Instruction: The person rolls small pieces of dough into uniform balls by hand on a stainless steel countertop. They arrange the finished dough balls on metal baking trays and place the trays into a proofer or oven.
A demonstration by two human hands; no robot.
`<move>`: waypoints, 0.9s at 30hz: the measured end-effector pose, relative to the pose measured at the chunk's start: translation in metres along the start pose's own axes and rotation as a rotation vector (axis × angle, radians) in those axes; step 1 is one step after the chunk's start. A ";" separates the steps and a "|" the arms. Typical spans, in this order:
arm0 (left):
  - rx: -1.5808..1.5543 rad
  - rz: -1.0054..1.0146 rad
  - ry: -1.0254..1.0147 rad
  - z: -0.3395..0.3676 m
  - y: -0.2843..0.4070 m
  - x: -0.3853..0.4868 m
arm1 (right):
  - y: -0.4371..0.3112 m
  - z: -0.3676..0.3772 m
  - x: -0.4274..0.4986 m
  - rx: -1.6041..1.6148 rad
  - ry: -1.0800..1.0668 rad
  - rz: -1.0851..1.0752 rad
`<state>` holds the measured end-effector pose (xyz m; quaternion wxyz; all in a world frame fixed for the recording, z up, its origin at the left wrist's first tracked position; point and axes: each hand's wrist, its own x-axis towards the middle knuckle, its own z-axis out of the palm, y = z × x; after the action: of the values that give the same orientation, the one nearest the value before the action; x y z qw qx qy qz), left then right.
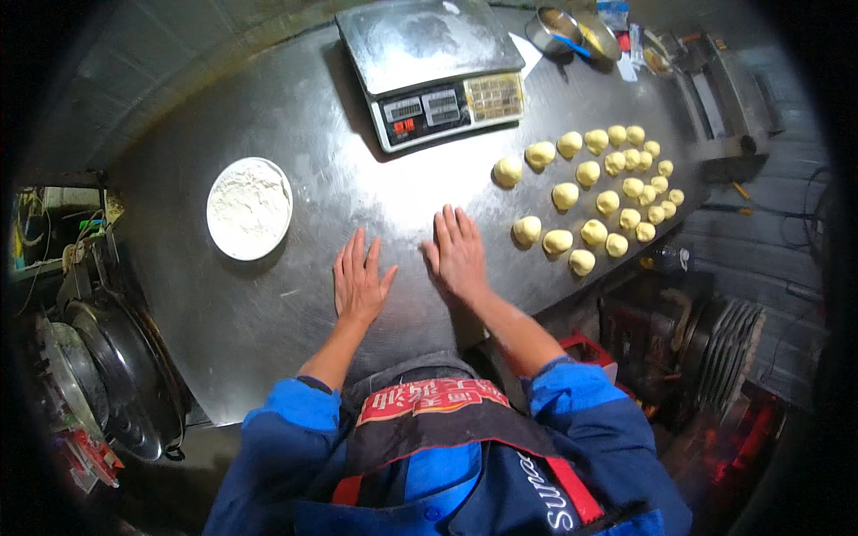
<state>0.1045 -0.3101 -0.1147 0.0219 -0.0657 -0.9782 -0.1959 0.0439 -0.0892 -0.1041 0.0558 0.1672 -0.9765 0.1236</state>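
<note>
Both of my hands rest palm down near the middle of a metal worktable (315,167), with space between them. My left hand (362,278) has its fingers spread and holds nothing. It lies to the right of a white bowl of flour (249,208). My right hand (459,251) is flat, its thumb apart from the fingers, and empty. To its right, several balls of yellow dough (565,196) lie in loose rows; the nearest is a ball (527,230) just beyond my fingers. Beyond both hands stands a digital scale (432,60) with a bare metal platform.
At the back right are a metal pot (553,30) and a bowl with a blue-handled utensil (596,37). A metal appliance (717,97) stands at the far right. Large dark pans (124,375) lean beside the table's left edge; stacked metal trays (730,348) stand at the lower right.
</note>
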 end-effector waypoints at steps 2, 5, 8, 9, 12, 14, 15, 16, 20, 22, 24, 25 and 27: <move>0.035 -0.005 -0.019 0.001 0.003 0.002 | 0.004 0.007 0.024 -0.012 -0.014 0.078; 0.037 0.017 0.006 0.000 0.001 0.001 | -0.006 0.004 0.018 -0.041 -0.064 0.141; 0.050 0.017 0.023 0.001 -0.002 0.001 | -0.029 -0.011 -0.033 -0.033 -0.063 0.098; 0.046 0.026 0.032 0.002 -0.002 0.002 | -0.036 -0.018 -0.055 0.011 -0.148 0.066; 0.044 0.037 0.077 0.006 -0.001 0.002 | -0.038 -0.034 -0.103 0.063 -0.152 -0.035; 0.044 0.023 0.066 0.007 0.000 0.002 | -0.023 -0.040 -0.113 0.146 -0.021 -0.011; 0.038 0.025 0.088 0.007 0.000 0.001 | -0.014 -0.042 -0.113 0.240 0.109 0.048; 0.038 0.017 0.070 0.006 0.000 0.000 | -0.006 -0.045 -0.110 0.163 0.069 0.065; 0.020 0.016 0.064 0.003 -0.001 0.000 | 0.008 -0.065 -0.084 0.351 -0.068 0.195; 0.010 0.008 0.066 0.003 -0.002 0.000 | 0.009 -0.081 -0.073 0.478 -0.166 0.356; -0.014 0.023 0.102 0.004 -0.002 0.000 | 0.016 -0.093 -0.060 0.204 -0.158 0.283; -0.014 0.006 0.077 0.005 -0.001 0.000 | 0.019 -0.095 -0.056 0.081 -0.116 0.216; -0.020 0.020 0.106 0.006 -0.001 0.000 | 0.028 -0.090 -0.046 0.049 -0.300 0.196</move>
<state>0.1037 -0.3090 -0.1209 0.0750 -0.0654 -0.9729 -0.2086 0.0841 -0.0256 -0.0303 -0.1068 0.0889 -0.9823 0.1258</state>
